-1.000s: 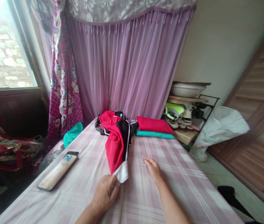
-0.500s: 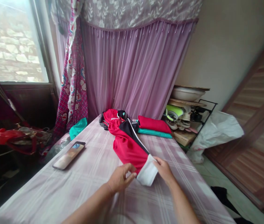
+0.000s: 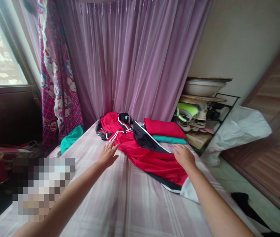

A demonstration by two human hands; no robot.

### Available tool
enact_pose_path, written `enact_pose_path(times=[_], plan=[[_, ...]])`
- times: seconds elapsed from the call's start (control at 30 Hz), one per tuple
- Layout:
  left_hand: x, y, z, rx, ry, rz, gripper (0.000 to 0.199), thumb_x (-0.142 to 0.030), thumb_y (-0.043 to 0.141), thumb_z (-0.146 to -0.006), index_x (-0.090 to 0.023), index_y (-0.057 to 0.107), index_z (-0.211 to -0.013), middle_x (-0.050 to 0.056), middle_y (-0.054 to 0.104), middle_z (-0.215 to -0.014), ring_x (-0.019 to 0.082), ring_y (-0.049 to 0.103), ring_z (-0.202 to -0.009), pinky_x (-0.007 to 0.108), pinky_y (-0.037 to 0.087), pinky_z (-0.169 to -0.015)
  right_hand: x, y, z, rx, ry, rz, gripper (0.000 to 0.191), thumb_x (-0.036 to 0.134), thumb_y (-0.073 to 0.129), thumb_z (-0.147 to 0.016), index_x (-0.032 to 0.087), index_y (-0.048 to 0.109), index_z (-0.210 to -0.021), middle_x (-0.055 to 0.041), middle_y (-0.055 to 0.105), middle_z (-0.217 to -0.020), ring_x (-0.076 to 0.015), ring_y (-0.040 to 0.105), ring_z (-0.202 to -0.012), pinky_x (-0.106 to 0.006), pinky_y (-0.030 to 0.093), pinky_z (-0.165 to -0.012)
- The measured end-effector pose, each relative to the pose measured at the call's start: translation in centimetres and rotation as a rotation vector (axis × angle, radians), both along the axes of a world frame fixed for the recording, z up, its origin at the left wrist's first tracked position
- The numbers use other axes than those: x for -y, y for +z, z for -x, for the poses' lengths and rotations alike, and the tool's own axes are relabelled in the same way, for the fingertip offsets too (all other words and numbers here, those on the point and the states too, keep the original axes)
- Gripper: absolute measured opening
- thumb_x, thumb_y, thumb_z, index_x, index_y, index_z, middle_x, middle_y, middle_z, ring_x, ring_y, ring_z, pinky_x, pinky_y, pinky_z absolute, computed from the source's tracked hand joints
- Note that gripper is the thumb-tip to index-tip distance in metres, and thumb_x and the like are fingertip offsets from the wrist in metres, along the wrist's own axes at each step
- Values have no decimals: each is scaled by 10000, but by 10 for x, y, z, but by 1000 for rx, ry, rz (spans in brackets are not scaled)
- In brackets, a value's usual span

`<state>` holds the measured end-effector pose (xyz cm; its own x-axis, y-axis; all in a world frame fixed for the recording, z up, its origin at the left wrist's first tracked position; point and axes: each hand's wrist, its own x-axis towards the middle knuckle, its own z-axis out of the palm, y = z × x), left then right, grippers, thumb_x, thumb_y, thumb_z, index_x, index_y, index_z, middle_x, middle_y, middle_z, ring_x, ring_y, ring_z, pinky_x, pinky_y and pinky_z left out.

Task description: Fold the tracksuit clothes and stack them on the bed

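Note:
A red and black sports garment [image 3: 152, 158] with white piping lies spread across the bed, a pale cuff or lining at its near right end. My left hand [image 3: 109, 153] is open, fingers spread, just at the garment's left edge by its white stripes. At the opposite edge, my right hand [image 3: 185, 157] has its fingertips on or close to the black panel, fingers slightly bent and apart. My right forearm covers part of the pale end. Behind lies a bunched red and black garment [image 3: 109, 121].
A folded red cloth [image 3: 163, 128] rests on a folded teal cloth [image 3: 169, 139] at the back right. Beyond the bed stand a shoe rack [image 3: 225, 98] and a white sack [image 3: 246, 126]. A pixelated patch covers the bed's left side. Purple curtains [image 3: 135, 65] hang behind.
Both hands have left the pale end and moved forward and apart. The garment's near end now lies farther right, spread wider. The view has tilted down.

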<state>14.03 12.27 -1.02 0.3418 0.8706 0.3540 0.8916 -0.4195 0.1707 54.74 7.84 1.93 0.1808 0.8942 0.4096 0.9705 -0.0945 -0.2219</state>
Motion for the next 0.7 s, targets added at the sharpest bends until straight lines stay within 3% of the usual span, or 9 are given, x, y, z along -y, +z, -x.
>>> enact_pose_path(times=[0.1, 0.2, 0.27, 0.37, 0.47, 0.6, 0.7], plan=[[-34, -8, 1, -110, 6, -44, 665, -185, 705, -771, -259, 524, -1407, 163, 360, -1581, 354, 343, -1447, 525, 330, -1139, -54, -4, 19, -65, -6, 170, 431, 269, 466, -910, 176, 636, -1295, -124, 633, -1339, -260, 583, -1218, -376, 430, -1045], [-63, -13, 5, -177, -26, -100, 519, -242, 646, -854, -280, 573, -1366, 141, 365, -1586, 343, 340, -1452, 539, 310, -1149, -96, -18, 28, -145, -47, 298, 500, 361, 491, -914, 177, 565, -1373, -145, 597, -1387, -289, 566, -1248, -414, 436, -1028], [-79, -15, 8, -197, -81, -112, 325, -272, 547, -925, -301, 668, -1226, 98, 447, -1543, 321, 400, -1420, 553, 309, -1147, -114, -31, 30, -200, -50, 327, 537, 399, 553, -875, 182, 567, -1367, -155, 594, -1389, -315, 560, -1251, -443, 437, -1015], [-91, -11, 12, -142, -210, -101, 304, -271, 408, -983, -261, 702, -1059, 79, 638, -1353, 268, 542, -1297, 533, 332, -1141, -127, -46, 29, -317, -17, 370, 384, 369, 625, -805, 210, 695, -1148, -134, 690, -1232, -336, 600, -1171, -463, 433, -990], [-81, 0, 19, -5, -301, -45, 341, -287, 315, -1005, -207, 643, -1054, 88, 728, -1111, 215, 657, -1084, 418, 450, -1047, -128, -48, 27, -406, 57, 359, 193, 316, 558, -820, 208, 714, -858, -99, 743, -1003, -286, 646, -1033, -399, 453, -940], [-40, 25, 32, 29, -225, 118, 349, -327, 264, -1003, -210, 587, -941, 42, 715, -839, 180, 680, -796, 295, 516, -773, -110, -24, 23, -532, 184, 229, 324, 405, 415, -885, 189, 658, -892, -75, 717, -998, -217, 628, -994, -305, 469, -888], [-5, 43, 43, -96, -109, 190, 366, -372, 267, -986, -214, 594, -937, 28, 690, -742, 186, 666, -698, 281, 479, -675, -79, 5, 22, -746, 322, 223, 408, 559, 494, -822, 181, 640, -870, -65, 705, -925, -215, 620, -908, -307, 482, -818]])
